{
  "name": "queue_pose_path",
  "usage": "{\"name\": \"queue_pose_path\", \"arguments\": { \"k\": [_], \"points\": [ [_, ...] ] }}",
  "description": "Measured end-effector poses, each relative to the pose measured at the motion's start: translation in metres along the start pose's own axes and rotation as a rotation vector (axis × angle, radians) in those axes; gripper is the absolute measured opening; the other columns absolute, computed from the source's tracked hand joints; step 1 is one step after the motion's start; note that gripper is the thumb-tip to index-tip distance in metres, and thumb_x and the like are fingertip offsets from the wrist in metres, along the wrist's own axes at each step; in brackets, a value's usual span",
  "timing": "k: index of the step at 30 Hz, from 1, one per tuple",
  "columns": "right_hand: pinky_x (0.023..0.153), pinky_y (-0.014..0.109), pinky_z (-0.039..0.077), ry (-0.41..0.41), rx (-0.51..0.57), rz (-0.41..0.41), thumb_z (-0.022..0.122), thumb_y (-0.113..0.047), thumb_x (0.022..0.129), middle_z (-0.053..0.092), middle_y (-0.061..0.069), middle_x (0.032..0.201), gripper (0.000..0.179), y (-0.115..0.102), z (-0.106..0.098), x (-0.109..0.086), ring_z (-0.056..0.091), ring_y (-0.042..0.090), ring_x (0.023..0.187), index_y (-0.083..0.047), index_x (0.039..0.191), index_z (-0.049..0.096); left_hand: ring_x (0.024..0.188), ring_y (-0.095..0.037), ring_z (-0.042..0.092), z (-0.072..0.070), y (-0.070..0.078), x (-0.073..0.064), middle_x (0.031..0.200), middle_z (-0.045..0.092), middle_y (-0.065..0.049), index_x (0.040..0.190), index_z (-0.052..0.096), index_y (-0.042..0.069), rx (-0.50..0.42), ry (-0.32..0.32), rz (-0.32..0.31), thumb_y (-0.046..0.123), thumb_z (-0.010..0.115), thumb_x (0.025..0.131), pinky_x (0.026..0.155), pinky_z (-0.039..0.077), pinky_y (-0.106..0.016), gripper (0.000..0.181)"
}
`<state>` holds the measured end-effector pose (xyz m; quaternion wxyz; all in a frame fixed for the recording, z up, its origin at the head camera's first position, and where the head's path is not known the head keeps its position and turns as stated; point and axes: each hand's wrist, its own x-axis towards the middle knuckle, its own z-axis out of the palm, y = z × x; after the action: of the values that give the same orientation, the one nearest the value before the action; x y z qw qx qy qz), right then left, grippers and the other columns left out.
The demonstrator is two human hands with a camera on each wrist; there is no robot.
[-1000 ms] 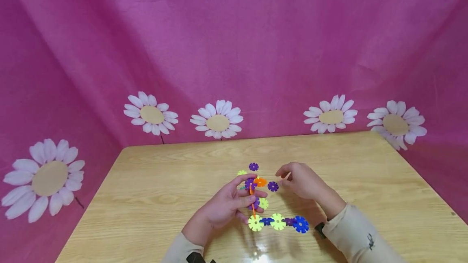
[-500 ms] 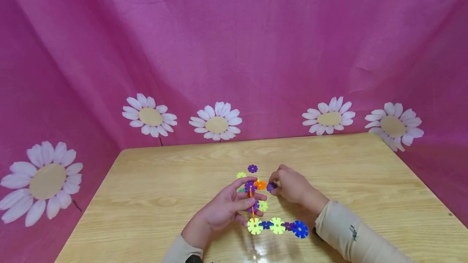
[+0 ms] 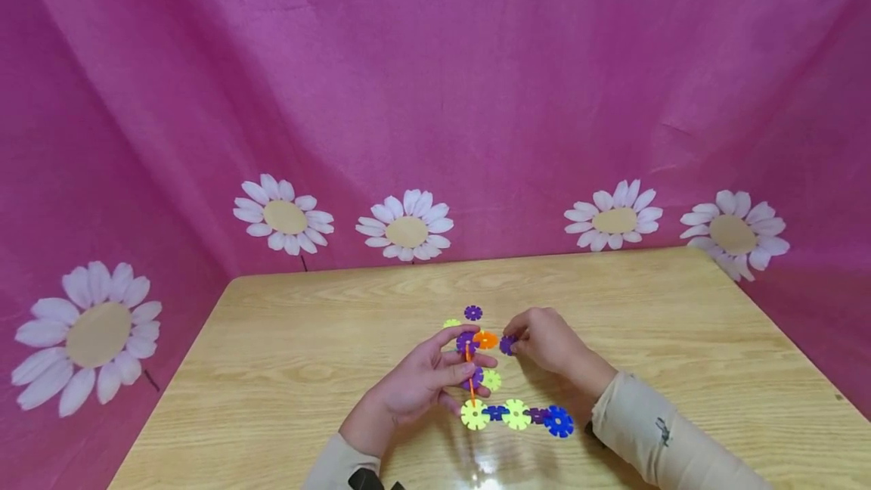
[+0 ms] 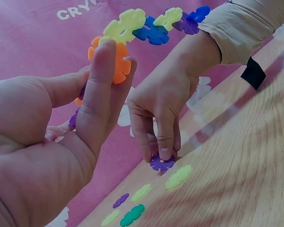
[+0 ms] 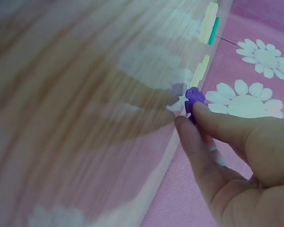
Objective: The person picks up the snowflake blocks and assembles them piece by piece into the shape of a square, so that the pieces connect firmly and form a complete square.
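My left hand [image 3: 415, 384] holds up a linked chain of notched, flower-shaped plastic discs. An edge-on orange disc [image 4: 120, 64] shows by its fingers in the left wrist view, joined to a yellow disc [image 3: 474, 414]. From there a row runs right to a blue disc [image 3: 559, 421] at the end. Purple discs and another orange disc [image 3: 486, 339] belong to the upper part, partly hidden by the fingers. To the right, my right hand [image 3: 554, 342] pinches a single purple disc [image 5: 194, 97] between thumb and fingers, low over the table.
Several loose discs lie on the wooden table [image 3: 306, 339] beyond the left hand: a purple one [image 3: 472, 312], a green one [image 4: 132, 215] and yellow ones such as this yellow disc [image 4: 179, 177]. A pink cloth [image 3: 435, 97] with printed white flowers hangs around the table.
My right hand has moved left to the loose purple disc and now pinches it; a second ago its fingers were apart from the disc. The left hand and its chain stay nearly in place.
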<state>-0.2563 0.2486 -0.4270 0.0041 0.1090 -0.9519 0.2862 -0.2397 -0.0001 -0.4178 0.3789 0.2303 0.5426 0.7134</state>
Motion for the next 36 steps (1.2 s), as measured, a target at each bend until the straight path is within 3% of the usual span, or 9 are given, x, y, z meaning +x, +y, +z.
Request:
{"name": "queue_pose_path", "arguments": {
  "k": [7,15,23,29,36],
  "points": [
    [0.069,0.027,0.057,0.029,0.127,0.041,0.073,-0.002,0.088,0.076,0.001,0.087,0.012,0.003,-0.005,-0.002,0.066,0.010,0.077,-0.009,0.094,0.079,0.092,-0.014,0.074,0.000,0.001,-0.002,0.133,0.064,-0.014,0.153,0.032,0.019,0.014,0.001,0.010,0.012,0.055,0.103,0.060,0.058,-0.022,0.056],
    [0.068,0.024,0.058,0.091,0.256,0.066,0.075,-0.006,0.088,0.076,0.006,0.095,0.012,-0.002,-0.017,-0.013,0.068,0.015,0.082,-0.008,0.099,0.079,0.092,-0.013,0.074,-0.002,-0.001,-0.001,0.132,0.064,-0.015,0.153,0.031,0.016,0.040,-0.001,0.003,0.015,0.058,0.102,0.062,0.058,-0.024,0.058],
    [0.068,0.030,0.061,0.095,0.401,0.096,0.075,-0.010,0.089,0.075,0.009,0.099,0.012,-0.011,-0.019,-0.028,0.070,0.015,0.081,-0.008,0.100,0.078,0.092,-0.013,0.074,-0.001,0.001,-0.002,0.138,0.057,-0.025,0.153,0.031,0.017,0.043,0.010,0.009,0.013,0.056,0.102,0.063,0.059,-0.024,0.057],
    [0.070,0.038,0.062,0.085,0.468,0.087,0.075,-0.008,0.089,0.074,0.012,0.101,0.013,-0.015,-0.021,-0.035,0.073,0.025,0.081,-0.005,0.101,0.077,0.091,-0.013,0.074,-0.001,0.003,-0.003,0.136,0.060,-0.022,0.154,0.029,0.013,0.045,0.003,0.014,0.013,0.057,0.102,0.062,0.058,-0.022,0.059],
    [0.068,0.036,0.062,0.053,0.524,0.072,0.072,-0.010,0.091,0.075,0.014,0.099,0.017,-0.027,-0.028,-0.043,0.073,0.028,0.078,0.000,0.104,0.075,0.090,-0.012,0.074,-0.002,0.007,-0.005,0.137,0.060,-0.023,0.154,0.028,0.011,0.063,0.018,0.008,0.013,0.057,0.102,0.061,0.058,-0.022,0.060]
  ]
}}
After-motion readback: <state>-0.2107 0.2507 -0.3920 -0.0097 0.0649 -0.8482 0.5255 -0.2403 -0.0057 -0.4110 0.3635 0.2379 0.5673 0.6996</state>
